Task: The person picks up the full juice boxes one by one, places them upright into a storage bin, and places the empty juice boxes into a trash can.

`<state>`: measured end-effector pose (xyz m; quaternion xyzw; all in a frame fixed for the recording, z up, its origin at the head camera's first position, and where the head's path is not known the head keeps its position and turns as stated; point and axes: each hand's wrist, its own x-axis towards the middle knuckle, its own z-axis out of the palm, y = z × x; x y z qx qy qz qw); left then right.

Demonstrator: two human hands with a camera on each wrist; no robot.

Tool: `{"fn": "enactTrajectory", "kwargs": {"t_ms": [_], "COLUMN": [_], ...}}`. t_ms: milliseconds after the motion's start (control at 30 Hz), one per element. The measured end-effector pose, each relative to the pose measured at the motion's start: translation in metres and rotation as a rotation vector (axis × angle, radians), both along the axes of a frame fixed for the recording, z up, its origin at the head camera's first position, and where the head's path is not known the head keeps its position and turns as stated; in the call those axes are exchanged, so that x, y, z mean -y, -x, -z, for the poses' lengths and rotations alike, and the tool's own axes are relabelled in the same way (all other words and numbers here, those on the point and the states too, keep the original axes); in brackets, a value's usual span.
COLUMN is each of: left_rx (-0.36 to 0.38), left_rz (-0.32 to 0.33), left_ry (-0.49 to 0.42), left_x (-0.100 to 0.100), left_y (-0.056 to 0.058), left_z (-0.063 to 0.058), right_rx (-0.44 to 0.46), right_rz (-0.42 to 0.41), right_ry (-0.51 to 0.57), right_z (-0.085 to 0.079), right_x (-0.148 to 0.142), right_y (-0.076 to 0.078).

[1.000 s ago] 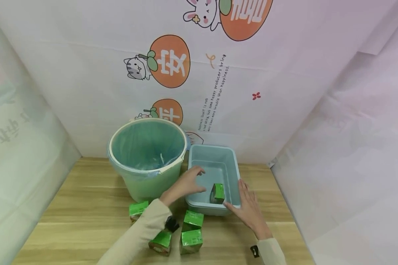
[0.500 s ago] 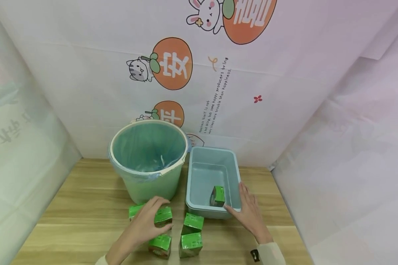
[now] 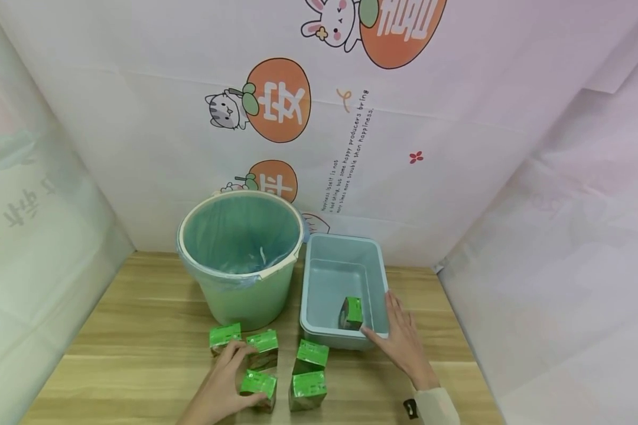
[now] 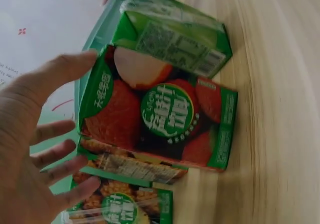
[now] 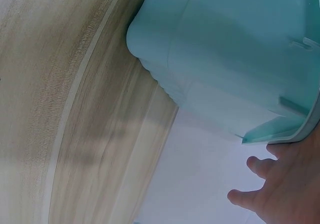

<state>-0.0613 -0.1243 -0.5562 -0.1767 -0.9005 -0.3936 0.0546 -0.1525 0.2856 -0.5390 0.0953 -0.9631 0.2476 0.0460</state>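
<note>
My left hand [image 3: 223, 378] is spread around a green-topped juice carton [image 3: 258, 382] in the front of the group. In the left wrist view its thumb [image 4: 75, 66] is at the top corner of this carton, which has red fruit pictures, and the fingers [image 4: 62, 151] lie spread beside it. My right hand [image 3: 401, 339] rests at the near right corner of the pale blue basin [image 3: 309, 289], fingers extended along the side and thumb at the front rim. One juice carton [image 3: 353, 313] sits inside the basin.
Other cartons stand close by: one at the back left [image 3: 225, 335], another beside it [image 3: 263, 348], and two to the right, one behind [image 3: 312, 354] the other [image 3: 308, 389]. A green bucket [image 3: 244, 301] lined with a plastic bag stands left of the basin, before a printed wall cloth [image 3: 383, 195].
My left hand has come from above the basin down and back to the cartons, now around the front one. The right hand has stayed at the basin's corner.
</note>
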Motion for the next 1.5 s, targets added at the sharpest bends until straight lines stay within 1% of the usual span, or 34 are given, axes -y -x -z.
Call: {"fn": "enactTrajectory", "kwargs": {"t_ms": [100,167,267,367,400,467,600,667,767,867,933,1033,1133,1300,1367,1433,1500], "left_rx": [0.068,0.087,0.06,0.025,0.024,0.05,0.143,0.162,0.142,0.083,0.035,-0.035,-0.092,-0.205,-0.223,-0.222,-0.205], "left_rz": [0.044,0.086,0.134,0.154,0.159,0.174,0.212,0.225,0.237,0.244,0.254,0.26,0.251,0.212,0.202,0.192,0.18], "left_ry": [-0.056,-0.088,-0.111,-0.12,-0.123,-0.133,-0.173,-0.183,-0.183,-0.177,-0.185,-0.184,-0.169,-0.162,-0.177,-0.191,-0.204], "left_x": [0.002,0.003,0.003,0.002,0.002,0.003,0.007,0.009,0.011,0.013,0.014,0.017,0.02,0.019,0.017,0.013,0.009], "left_y": [-0.004,-0.007,-0.008,-0.008,-0.007,-0.005,0.0,0.002,0.004,0.003,0.002,0.002,0.003,0.006,0.008,0.012,0.016], "left_z": [0.004,0.01,0.018,0.022,0.023,0.022,0.018,0.017,0.015,0.011,0.006,-0.004,-0.019,-0.048,-0.06,-0.073,-0.084], "right_rx": [-0.002,-0.003,-0.006,-0.008,-0.008,-0.012,-0.031,-0.042,-0.049,-0.046,-0.037,-0.028,-0.022,-0.018,-0.019,-0.021,-0.028], "right_rz": [-0.002,0.0,0.003,0.003,0.002,-0.002,-0.006,-0.005,-0.001,-0.001,-0.004,-0.004,0.0,0.008,0.008,0.008,0.006], "right_ry": [0.004,0.005,-0.002,-0.008,-0.009,-0.006,0.002,0.003,0.012,0.011,0.01,0.006,0.01,0.004,0.002,0.004,0.007], "right_z": [0.0,0.001,0.001,0.001,0.001,0.0,-0.001,-0.001,-0.002,-0.002,-0.003,-0.003,-0.003,-0.002,-0.003,-0.003,-0.003], "right_x": [0.001,0.001,0.001,0.0,0.0,0.001,0.001,0.001,0.001,0.001,0.0,0.0,0.0,0.0,0.0,0.001,0.002], "right_y": [-0.001,-0.001,-0.002,-0.001,-0.001,0.0,0.0,0.0,-0.001,-0.001,-0.001,-0.001,-0.001,-0.002,-0.002,-0.002,-0.002]}}
